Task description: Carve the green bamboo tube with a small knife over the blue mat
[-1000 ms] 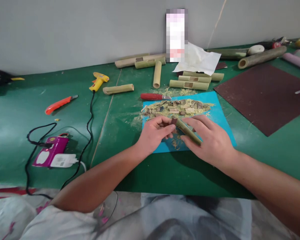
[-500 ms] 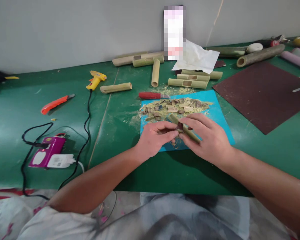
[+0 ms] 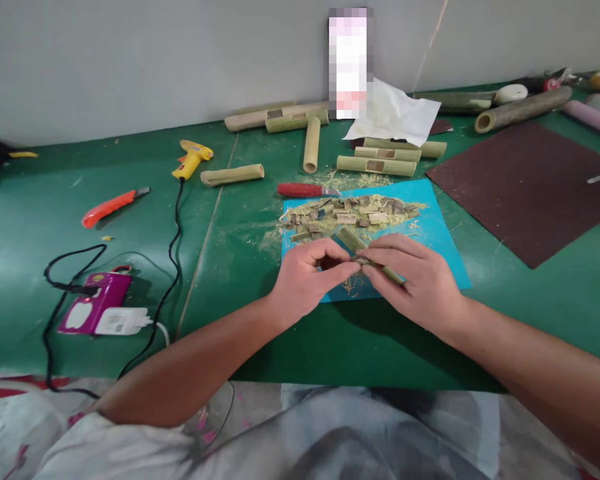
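A short bamboo tube (image 3: 351, 237) is held slantwise over a blue sheet (image 3: 447, 257), its far end sticking out beyond my fingers. My left hand (image 3: 310, 277) is closed, thumb and forefinger pinching at the tube's middle. My right hand (image 3: 417, 277) wraps the nearer half, fingertips meeting those of the left. Whatever lies between the fingertips is mostly hidden. Just past the hands, bamboo chips and shavings (image 3: 347, 218) are heaped on the sheet. A red-handled knife (image 3: 305, 191) lies at the sheet's far left corner.
Cut bamboo tubes (image 3: 376, 166) lie farther back, near a white paper (image 3: 395, 117) and a propped phone (image 3: 350, 63). A dark brown sheet (image 3: 527, 193) is at right. Leftward are a yellow glue gun (image 3: 193, 159), an orange cutter (image 3: 111, 207) and a corded purple power strip (image 3: 95, 307).
My right fingers have come down and closed over the tube's middle, covering the small dark brown piece seen there before. The left hand has barely shifted.
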Motion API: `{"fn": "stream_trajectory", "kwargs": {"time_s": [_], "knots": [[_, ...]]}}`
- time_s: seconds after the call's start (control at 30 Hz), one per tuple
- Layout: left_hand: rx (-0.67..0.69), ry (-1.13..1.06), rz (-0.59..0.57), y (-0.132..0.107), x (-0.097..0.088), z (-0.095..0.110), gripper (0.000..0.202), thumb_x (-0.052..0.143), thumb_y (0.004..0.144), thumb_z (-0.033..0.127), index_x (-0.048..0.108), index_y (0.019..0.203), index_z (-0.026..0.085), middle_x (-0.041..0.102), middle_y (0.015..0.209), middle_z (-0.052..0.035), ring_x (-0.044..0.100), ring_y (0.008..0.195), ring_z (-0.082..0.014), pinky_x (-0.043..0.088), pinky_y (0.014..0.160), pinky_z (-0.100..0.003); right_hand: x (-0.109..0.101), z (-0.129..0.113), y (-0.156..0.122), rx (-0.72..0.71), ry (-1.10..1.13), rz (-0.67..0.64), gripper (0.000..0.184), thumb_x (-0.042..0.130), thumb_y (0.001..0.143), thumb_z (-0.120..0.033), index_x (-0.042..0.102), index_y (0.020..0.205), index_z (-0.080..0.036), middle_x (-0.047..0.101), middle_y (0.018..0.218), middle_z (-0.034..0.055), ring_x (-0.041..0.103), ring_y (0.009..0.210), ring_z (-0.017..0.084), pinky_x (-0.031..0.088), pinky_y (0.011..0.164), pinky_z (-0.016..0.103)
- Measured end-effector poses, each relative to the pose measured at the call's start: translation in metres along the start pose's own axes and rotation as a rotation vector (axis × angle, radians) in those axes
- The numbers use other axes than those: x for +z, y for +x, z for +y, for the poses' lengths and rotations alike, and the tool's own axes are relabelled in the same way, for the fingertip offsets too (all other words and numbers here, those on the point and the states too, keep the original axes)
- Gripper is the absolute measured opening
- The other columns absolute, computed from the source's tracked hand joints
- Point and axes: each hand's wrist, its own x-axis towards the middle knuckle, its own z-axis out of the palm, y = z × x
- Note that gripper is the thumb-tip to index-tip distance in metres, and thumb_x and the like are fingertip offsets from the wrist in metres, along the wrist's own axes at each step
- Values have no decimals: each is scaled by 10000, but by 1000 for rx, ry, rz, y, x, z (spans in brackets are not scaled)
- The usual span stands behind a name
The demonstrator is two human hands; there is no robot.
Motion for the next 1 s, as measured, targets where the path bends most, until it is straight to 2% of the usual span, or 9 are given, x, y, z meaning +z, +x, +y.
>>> {"fn": "stream_trajectory", "kwargs": {"time_s": [0.2,0.33,0.47,0.6,0.73,0.83,1.0], "knots": [[74,-18,63,-2,1,-1,128,781,791,276,697,848,199,665,805,-9,575,694,-120,498,641,-237,3,-3,0,130,176,-21,147,576,947,-237,721,930,-219,722,867,41,672,796,154,546,729,312],[98,-23,41,-2,2,-2,84,750,829,261,698,806,199,663,791,-19,597,734,-137,493,651,-249,5,-3,0,234,195,-48,123,589,927,-258,706,906,-229,706,854,33,656,774,157,533,710,313],[39,-5,22,-1,1,-1,107,730,840,267,685,778,193,664,749,-19,591,706,-140,488,641,-255,4,-3,0,209,153,-9,75,609,902,-263,678,912,-236,703,883,38,647,780,162,523,706,318],[67,25,-3,-1,1,2,93,713,841,234,679,766,191,658,740,-7,589,693,-127,492,644,-245,1,-5,2,201,197,-19,113,586,899,-216,651,807,-229,671,798,15,620,736,140,487,681,295],[50,24,-6,-1,0,1,65,716,848,260,705,841,196,696,796,-16,621,716,-132,526,671,-248,-2,-6,6,393,274,-70,160,614,877,-247,624,720,-220,630,712,-6,575,673,127,441,625,284],[26,-1,8,-1,1,-1,139,718,851,299,718,948,200,724,866,-32,652,754,-146,554,703,-261,-3,-6,9,530,355,-79,188,649,855,-321,642,700,-214,619,689,-7,544,641,124,418,588,283],[77,49,132,-2,4,0,138,745,824,295,658,832,189,692,822,-19,632,751,-136,546,695,-249,0,-6,8,643,592,5,242,706,816,-399,637,684,-208,573,633,-28,484,570,101,384,530,274]]}}
